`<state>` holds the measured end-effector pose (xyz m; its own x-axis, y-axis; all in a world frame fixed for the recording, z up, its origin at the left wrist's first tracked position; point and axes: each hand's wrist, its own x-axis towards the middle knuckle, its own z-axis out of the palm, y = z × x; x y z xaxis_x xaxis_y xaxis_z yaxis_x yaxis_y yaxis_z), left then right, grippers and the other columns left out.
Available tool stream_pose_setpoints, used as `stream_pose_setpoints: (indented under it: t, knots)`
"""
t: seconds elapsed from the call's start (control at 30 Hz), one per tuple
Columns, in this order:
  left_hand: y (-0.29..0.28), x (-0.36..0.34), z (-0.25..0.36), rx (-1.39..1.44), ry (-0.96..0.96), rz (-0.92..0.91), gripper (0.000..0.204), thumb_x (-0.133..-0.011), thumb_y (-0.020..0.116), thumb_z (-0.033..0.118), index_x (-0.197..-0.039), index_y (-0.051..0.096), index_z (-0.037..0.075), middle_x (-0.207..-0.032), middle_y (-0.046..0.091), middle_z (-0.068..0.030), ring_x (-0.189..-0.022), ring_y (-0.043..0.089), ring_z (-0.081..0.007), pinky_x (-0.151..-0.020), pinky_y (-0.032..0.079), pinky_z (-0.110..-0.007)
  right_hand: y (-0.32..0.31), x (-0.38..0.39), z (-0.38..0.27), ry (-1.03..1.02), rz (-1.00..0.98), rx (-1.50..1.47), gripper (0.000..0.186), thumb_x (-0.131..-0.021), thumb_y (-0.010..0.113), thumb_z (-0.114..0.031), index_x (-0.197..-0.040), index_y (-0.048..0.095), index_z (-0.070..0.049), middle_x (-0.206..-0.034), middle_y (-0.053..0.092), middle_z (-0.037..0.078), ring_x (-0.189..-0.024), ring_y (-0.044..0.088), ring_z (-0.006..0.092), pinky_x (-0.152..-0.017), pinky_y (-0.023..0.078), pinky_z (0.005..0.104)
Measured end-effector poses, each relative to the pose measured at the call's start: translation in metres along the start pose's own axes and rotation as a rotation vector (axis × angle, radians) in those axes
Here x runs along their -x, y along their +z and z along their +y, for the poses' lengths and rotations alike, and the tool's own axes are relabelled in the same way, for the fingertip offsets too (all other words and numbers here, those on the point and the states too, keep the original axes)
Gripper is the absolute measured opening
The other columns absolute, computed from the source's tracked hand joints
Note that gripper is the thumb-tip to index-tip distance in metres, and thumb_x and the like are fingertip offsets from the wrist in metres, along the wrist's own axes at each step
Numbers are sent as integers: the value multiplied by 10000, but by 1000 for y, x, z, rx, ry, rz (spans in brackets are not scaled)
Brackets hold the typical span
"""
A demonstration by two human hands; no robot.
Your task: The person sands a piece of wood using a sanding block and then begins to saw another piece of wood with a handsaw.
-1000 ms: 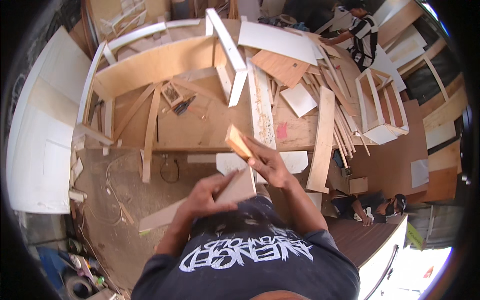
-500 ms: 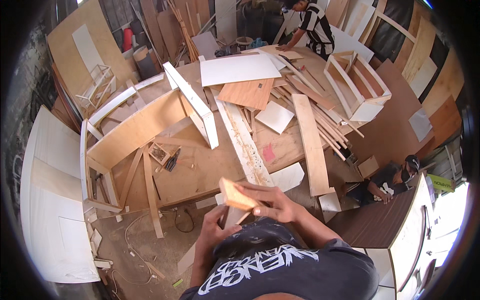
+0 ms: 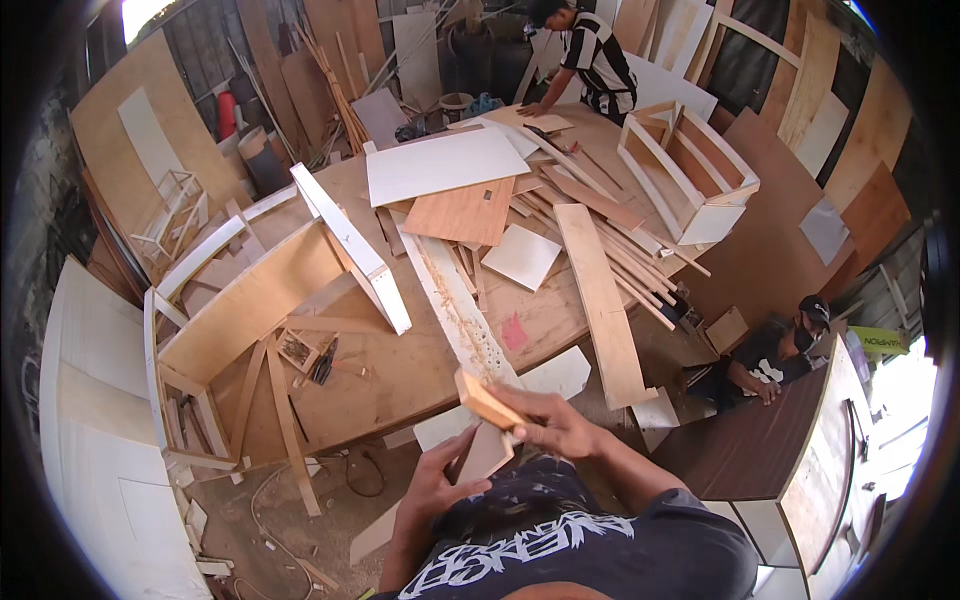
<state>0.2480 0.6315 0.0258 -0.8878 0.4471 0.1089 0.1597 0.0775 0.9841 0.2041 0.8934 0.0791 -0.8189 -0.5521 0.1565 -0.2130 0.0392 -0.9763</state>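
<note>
Close in front of my body, my right hand (image 3: 560, 425) grips a small tan wooden block (image 3: 488, 402), fingers over its far side and thumb near its lower end. My left hand (image 3: 438, 482) holds a small flat board piece (image 3: 483, 453) with a pale edge, its thumb along the near side. The block's lower end meets or overlaps the board piece's upper edge; I cannot tell whether they touch. Just beyond my hands lies a long white plank (image 3: 450, 300) strewn with sawdust on the worktable (image 3: 390, 385).
A wooden frame (image 3: 260, 280) stands at the left, an open box frame (image 3: 690, 175) at the far right. Loose boards and a long plank (image 3: 602, 310) cover the table's middle. One person (image 3: 600, 60) leans over the far side; another (image 3: 765, 360) crouches right by a dark panel (image 3: 745, 430).
My view has shifted, so the table appears lower and further left. The block has tilted and sits lower against the board piece; both hands keep their holds.
</note>
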Motion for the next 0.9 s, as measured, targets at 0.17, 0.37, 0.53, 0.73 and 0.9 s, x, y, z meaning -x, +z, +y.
stream_pose_setpoints:
  t: [0.17, 0.37, 0.53, 0.73, 0.9]
  knots:
    - [-5, -10, -16, -81, -25, 2, 918, -745, 894, 290, -1482, 466, -51, -1234, 655, -176, -1154, 618, -234, -1011, 465, -359, -13, 2, 8, -104, -92, -9, 630, -993, 663, -258, -1532, 429, -31, -1559, 445, 221, -1456, 402, 291, -1181, 308, 376]
    - [29, -40, -3, 243, -152, 215, 845, -767, 867, 285, -1452, 504, -52, -1313, 638, -149, -1193, 594, -219, -1047, 434, -346, -49, -16, 20, -143, -67, -29, 605, -994, 660, -277, -1519, 457, -54, -1563, 440, 224, -1453, 411, 293, -1171, 329, 378]
    - [40, -70, 4, 166, -214, 166, 930, -758, 875, 296, -1502, 441, -54, -1372, 601, -149, -1232, 560, -205, -1078, 407, -339, -87, -27, 29, -154, -88, 11, 622, -989, 668, -293, -1529, 445, -78, -1577, 433, 187, -1451, 429, 316, -1182, 331, 393]
    - [74, -106, 3, 114, -208, 178, 982, -736, 892, 318, -1506, 422, -67, -1432, 568, -181, -1324, 523, -228, -1123, 372, -348, -138, -41, 71, 32, 42, -30, 616, -991, 662, -326, -1516, 463, -73, -1547, 466, 201, -1433, 451, 312, -1173, 345, 381]
    - [88, -147, 3, 37, -260, 238, 967, -732, 892, 308, -1500, 435, -61, -1414, 584, -196, -1295, 558, -247, -1107, 398, -358, -165, -24, 126, 154, 144, -30, 619, -962, 698, -295, -1486, 489, -39, -1494, 517, 222, -1362, 531, 322, -1134, 397, 381]
